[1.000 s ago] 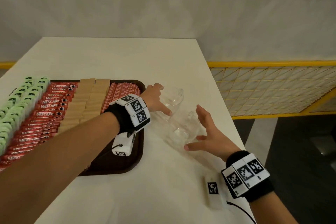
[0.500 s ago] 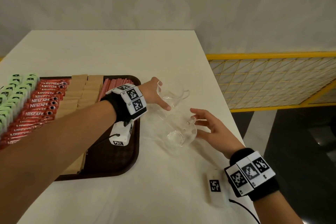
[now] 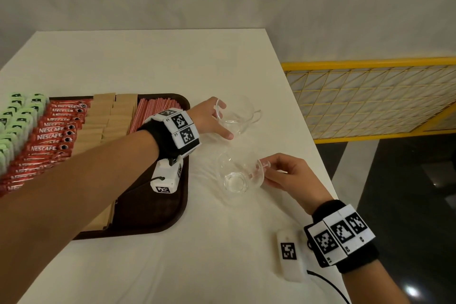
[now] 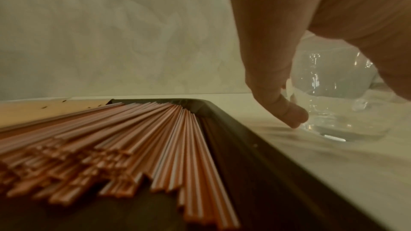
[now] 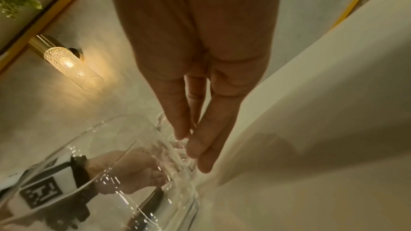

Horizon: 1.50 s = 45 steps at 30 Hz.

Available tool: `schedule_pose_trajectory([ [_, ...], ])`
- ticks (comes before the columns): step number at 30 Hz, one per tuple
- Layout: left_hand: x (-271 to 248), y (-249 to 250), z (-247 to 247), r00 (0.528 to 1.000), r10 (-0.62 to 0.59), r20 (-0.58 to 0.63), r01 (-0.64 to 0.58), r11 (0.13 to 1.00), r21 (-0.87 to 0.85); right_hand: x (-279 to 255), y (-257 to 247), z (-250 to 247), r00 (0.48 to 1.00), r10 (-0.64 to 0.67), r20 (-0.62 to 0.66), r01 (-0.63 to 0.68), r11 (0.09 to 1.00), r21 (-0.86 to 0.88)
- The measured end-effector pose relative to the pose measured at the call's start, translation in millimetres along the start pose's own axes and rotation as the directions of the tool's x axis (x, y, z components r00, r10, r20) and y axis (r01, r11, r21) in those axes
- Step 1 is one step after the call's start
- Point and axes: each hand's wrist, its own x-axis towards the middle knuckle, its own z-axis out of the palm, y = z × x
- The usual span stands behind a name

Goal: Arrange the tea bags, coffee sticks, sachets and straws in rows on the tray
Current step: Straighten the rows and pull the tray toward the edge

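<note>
Tray (image 3: pixel 172 219) sits at the left of the table (image 3: pixel 153 61). On it, left to right: green tea bags (image 3: pixel 14 121), red coffee sticks (image 3: pixel 49 136), brown sachets (image 3: pixel 103 121), striped straws (image 3: pixel 150 111). All four lie in rows; the tea bags run past the tray's left edge as seen, so their seating cannot be confirmed.

Left hand (image 3: pixel 209 118) reaches across the tray's right rim to the far glass cup (image 3: pixel 237 116) on the table just beside the tray. Thumb and fingers are curled round the cup wall, gripping it; the left wrist view shows a fingertip at its base.

Right hand (image 3: pixel 288 175) is at the near glass cup (image 3: pixel 237 175), fingers pinching its handle. This cup looks tilted towards the camera.

Judgement: the sorting seems essentially done; the step in hand is dealing with the two emptied cups. Next move calls for a firm hold on smooth glass and a lift clear of the straws, so the rows stay undisturbed.
</note>
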Motion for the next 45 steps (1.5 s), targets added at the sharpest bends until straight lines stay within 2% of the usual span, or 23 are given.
schedule_pose_trajectory([
  [8, -1, -4, -4, 1.000, -0.006, 0.017, 0.007, 0.999, -0.035, -1, -1, 2, 0.991, 0.117, 0.061, -0.120, 0.992, 0.050],
  [15, -2, -7, -6, 1.000, -0.008, 0.021, 0.008, 0.999, -0.031, 1, 2, 4, 0.986, 0.164, 0.037, -0.166, 0.984, 0.065],
  [19, -9, -4, -8, 0.997, -0.063, 0.033, 0.064, 0.997, -0.035, 3, 4, 5, 0.983, 0.180, 0.033, -0.181, 0.981, 0.062],
  [22, -24, 1, -18, 0.988, -0.117, 0.096, 0.113, 0.992, 0.051, 5, 3, 7, 0.985, 0.170, 0.018, -0.171, 0.983, 0.062],
  [24, -39, 3, -25, 0.982, -0.126, 0.142, 0.105, 0.984, 0.147, 7, 2, 8, 0.986, 0.164, -0.008, -0.164, 0.985, 0.050],
  [26, -54, 2, -28, 0.961, -0.140, 0.239, 0.085, 0.971, 0.226, 11, 1, 10, 0.987, 0.158, -0.027, -0.156, 0.986, 0.064],
  [28, -68, -1, -24, 0.919, -0.165, 0.358, 0.079, 0.967, 0.243, 13, 0, 13, 0.987, 0.158, -0.031, -0.154, 0.982, 0.109],
  [30, -76, -5, -15, 0.902, -0.155, 0.403, 0.077, 0.976, 0.203, 16, -2, 16, 0.987, 0.157, -0.024, -0.152, 0.979, 0.139],
  [35, -80, -10, 7, 0.951, -0.076, 0.299, 0.062, 0.997, 0.055, 19, 0, 18, 0.988, 0.149, -0.043, -0.144, 0.984, 0.107],
  [45, -86, -10, 16, 0.970, -0.050, 0.238, 0.057, 0.998, -0.024, 19, 2, 14, 0.990, 0.125, -0.066, -0.125, 0.992, 0.001],
])
